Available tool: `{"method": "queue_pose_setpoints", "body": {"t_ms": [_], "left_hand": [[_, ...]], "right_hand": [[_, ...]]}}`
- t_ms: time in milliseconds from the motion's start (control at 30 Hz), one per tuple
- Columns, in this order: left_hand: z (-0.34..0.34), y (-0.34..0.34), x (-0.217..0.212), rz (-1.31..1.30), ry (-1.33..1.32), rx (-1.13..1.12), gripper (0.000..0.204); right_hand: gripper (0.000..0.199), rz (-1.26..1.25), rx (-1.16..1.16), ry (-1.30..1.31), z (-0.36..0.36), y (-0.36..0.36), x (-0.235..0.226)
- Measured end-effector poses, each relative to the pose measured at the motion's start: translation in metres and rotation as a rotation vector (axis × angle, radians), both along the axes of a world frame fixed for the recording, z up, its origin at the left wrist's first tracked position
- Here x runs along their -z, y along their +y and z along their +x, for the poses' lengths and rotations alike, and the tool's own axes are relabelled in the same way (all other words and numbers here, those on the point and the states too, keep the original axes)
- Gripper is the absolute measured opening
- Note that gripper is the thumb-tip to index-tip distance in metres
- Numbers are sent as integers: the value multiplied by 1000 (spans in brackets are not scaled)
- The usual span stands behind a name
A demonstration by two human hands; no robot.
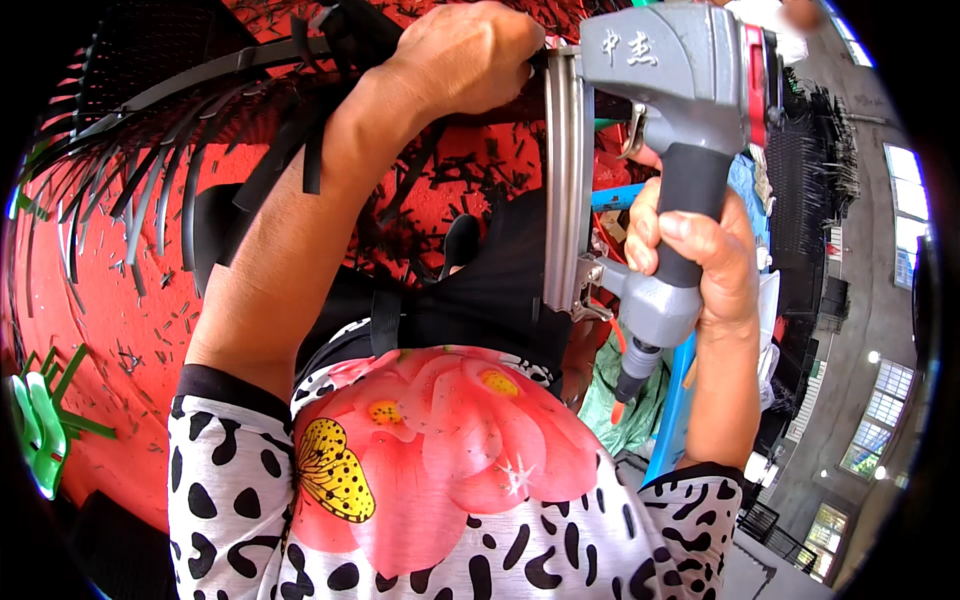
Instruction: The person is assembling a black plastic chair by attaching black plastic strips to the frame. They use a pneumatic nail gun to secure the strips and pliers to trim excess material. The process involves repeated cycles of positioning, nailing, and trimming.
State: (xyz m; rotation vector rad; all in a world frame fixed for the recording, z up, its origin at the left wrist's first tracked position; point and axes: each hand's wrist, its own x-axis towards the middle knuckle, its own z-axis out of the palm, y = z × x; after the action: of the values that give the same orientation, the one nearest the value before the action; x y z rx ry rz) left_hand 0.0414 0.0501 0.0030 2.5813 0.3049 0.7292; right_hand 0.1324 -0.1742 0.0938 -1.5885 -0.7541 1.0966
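My right hand (725, 255) is wrapped round the black grip of a grey air staple gun (660, 55), which is held upright in front of my chest. The gun's long metal magazine (562, 180) runs down its left side, and its hose fitting points downward. My left hand (465, 60) is closed in a fist beside the gun's nose. What its fingers hold is hidden from this side. Left of that fist is a dark workpiece fringed with loose flat black strips (255, 195). Some of the strips hang across my left forearm.
Short black offcuts lie scattered over the red floor (100, 400). A green plastic object (40, 430) is at the far left. To the right are a blue bar (672, 410), a crumpled green sheet (610, 375) and stacked black woven pieces (795, 230).
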Motion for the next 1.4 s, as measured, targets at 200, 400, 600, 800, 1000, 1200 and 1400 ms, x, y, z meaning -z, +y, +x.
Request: {"method": "queue_pose_setpoints", "body": {"t_ms": [200, 400, 600, 800, 1000, 1200, 1400], "left_hand": [[2, 9, 7, -41, -23, 52, 29], [7, 11, 9, -39, -59, 60, 29], [8, 8, 11, -41, 58, 44, 33], [-12, -6, 10, -11, 113, 11, 32], [-16, -17, 8, -53, 73, 71, 26], [-12, -23, 0, -177, 72, 63, 23], [-11, -18, 5, -228, 118, 27, 26]], "right_hand": [[35, -45, -11, -56, -5, 7, -8], [32, -72, -58, -105, -2, 7, -8], [29, 68, 18, -99, 1, -14, 5], [22, 71, 280, -161, 54, -67, -6], [32, -384, 354, -670, 192, -147, 48], [74, -924, 402, -1130, 257, -133, 110], [79, -876, 620, -1015, 271, -115, 94]]}}
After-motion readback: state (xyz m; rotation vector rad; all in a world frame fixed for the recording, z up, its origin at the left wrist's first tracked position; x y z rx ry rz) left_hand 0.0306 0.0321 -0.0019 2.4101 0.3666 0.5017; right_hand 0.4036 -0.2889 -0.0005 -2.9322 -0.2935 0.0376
